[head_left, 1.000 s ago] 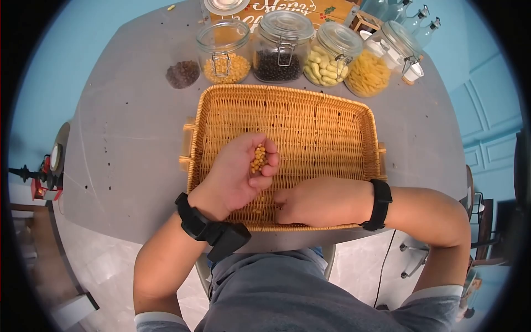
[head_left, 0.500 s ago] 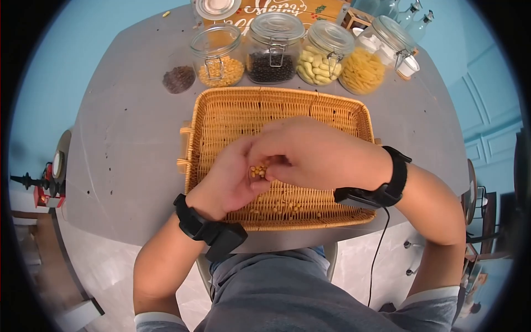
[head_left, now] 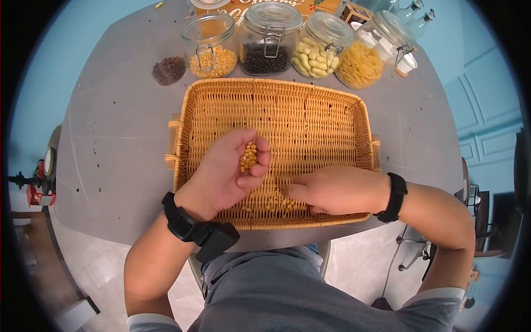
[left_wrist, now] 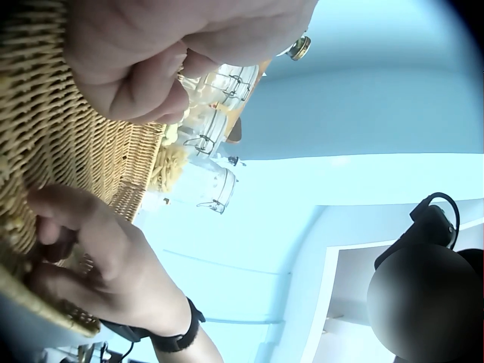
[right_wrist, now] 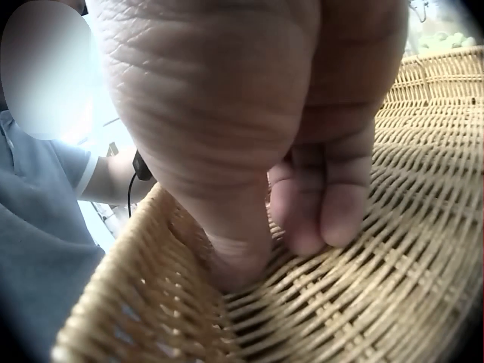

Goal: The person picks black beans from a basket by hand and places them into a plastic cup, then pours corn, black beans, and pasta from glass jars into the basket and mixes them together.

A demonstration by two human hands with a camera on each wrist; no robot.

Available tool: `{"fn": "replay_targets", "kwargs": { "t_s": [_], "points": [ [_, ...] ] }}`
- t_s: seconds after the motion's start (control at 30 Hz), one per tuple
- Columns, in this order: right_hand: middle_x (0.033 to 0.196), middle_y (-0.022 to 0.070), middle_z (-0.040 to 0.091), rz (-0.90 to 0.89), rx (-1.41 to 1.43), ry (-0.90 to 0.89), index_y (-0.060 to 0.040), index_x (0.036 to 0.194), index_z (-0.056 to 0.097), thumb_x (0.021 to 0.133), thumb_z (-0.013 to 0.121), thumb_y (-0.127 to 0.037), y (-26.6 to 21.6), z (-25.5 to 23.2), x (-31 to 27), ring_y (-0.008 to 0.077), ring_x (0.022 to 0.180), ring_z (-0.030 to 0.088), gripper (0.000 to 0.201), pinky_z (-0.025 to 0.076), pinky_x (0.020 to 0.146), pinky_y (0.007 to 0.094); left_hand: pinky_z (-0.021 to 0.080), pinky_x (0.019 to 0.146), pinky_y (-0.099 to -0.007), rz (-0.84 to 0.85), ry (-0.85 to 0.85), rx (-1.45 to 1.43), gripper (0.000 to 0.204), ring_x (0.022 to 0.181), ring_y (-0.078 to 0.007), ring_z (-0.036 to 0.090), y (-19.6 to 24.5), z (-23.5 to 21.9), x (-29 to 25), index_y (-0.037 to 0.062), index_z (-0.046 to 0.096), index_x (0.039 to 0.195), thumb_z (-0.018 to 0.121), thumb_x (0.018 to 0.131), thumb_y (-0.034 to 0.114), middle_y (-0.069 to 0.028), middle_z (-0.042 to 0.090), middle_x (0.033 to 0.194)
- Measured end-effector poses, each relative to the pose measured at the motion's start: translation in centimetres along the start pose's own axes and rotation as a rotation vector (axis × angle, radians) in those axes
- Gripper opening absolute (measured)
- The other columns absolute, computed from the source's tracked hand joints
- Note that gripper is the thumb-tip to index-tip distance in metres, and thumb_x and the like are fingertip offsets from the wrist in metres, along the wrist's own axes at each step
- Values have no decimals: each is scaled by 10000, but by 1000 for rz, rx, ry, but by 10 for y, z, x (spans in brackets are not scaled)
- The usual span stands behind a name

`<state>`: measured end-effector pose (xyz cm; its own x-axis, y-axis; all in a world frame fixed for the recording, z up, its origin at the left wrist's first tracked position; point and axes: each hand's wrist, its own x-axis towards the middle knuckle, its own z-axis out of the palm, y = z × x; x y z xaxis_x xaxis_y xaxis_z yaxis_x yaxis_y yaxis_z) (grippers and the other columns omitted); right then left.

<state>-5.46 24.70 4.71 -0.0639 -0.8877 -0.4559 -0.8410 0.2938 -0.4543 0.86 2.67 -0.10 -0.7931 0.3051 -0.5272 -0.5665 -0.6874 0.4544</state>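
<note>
My left hand (head_left: pixel 224 171) is turned palm up over the left part of a wicker basket (head_left: pixel 271 83), its fingers curled round a small heap of yellow corn kernels (head_left: pixel 248 157). To its right, my right hand (head_left: pixel 343 191) reaches down into the basket near the front edge. Its thumb (right_wrist: pixel 238 261) and fingers (right_wrist: pixel 344 212) point at the woven floor, with a gap between them in the left wrist view. Loose kernels (head_left: pixel 289 205) lie on the basket floor beside the right fingertips. The right index fingertip is hidden in the right wrist view.
Behind the basket stand glass clip-top jars: corn (head_left: pixel 213 61), black beans (head_left: pixel 266 58), peanuts (head_left: pixel 315 58) and pasta (head_left: pixel 359 63). A small clear container of dark pieces (head_left: pixel 169 71) stands left of them. Glass bottles (head_left: pixel 423 21) are at the back right of the grey table (head_left: pixel 110 144).
My right hand went from the basket floor up to the left palm, then back down to the basket's front right. The left hand stays cupped round kernels.
</note>
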Motion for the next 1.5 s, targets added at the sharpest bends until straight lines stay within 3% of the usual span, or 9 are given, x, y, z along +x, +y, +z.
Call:
{"fn": "replay_targets", "kwargs": {
  "t_s": [0.27,0.43,0.67,0.73,0.83,0.97,1.1,1.2,1.5],
  "points": [
    [904,111,590,-92,101,-69,-102,1111,576,919,502,-143,-5,-9,34,275,816,685,210,540,660,400,311,420,-192,-4,42,-3,245,623,-118,452,2,1,-1,75,530,911,458,984,298,-48,511,800],
    [919,107,576,-275,-149,78,-97,1006,619,887,519,-124,-9,-6,33,307,853,666,158,554,691,416,309,420,-193,-1,74,5,241,617,-119,449,3,4,-2,80,531,908,457,983,297,-48,512,796],
    [898,117,602,-135,-90,77,-55,902,617,853,558,-94,-5,-7,34,312,833,648,86,540,685,420,314,422,-193,8,74,24,242,618,-110,450,2,1,0,81,536,909,451,987,294,-42,518,802],
    [879,131,610,-341,147,305,-36,881,608,811,621,-68,11,-23,38,320,803,632,78,513,678,420,318,425,-192,6,89,7,241,627,-102,462,2,-1,1,80,541,944,420,998,281,-30,528,821],
    [806,178,622,-205,249,520,-28,821,643,756,705,-109,-9,-55,36,370,795,622,121,506,721,443,324,428,-192,72,90,-11,251,640,-99,479,-2,7,2,78,544,983,382,1009,269,-19,537,841],
    [853,125,613,-272,117,640,-52,959,653,797,694,-67,-6,-48,43,348,832,610,168,494,728,422,330,429,-192,54,41,-60,264,641,-102,488,1,12,-4,77,542,1015,353,1013,260,-17,540,857],
    [903,128,607,-229,160,548,-56,1006,645,809,695,-80,-3,-42,19,341,875,618,205,500,741,423,320,424,-191,24,25,-39,242,623,-103,474,3,2,-1,70,548,969,396,1000,256,-36,536,833],
    [973,147,575,-279,200,173,-48,1062,634,833,624,-82,3,-13,16,347,895,627,232,511,777,441,313,419,-189,19,75,-19,233,618,-108,466,3,3,-1,66,548,932,430,991,259,-49,530,815],
    [963,108,540,-391,-31,68,-45,976,618,871,539,-117,2,10,26,292,882,623,150,541,709,387,311,415,-185,39,96,-10,243,616,-113,461,3,4,0,67,543,907,442,992,271,-52,526,806]
  ]
}}
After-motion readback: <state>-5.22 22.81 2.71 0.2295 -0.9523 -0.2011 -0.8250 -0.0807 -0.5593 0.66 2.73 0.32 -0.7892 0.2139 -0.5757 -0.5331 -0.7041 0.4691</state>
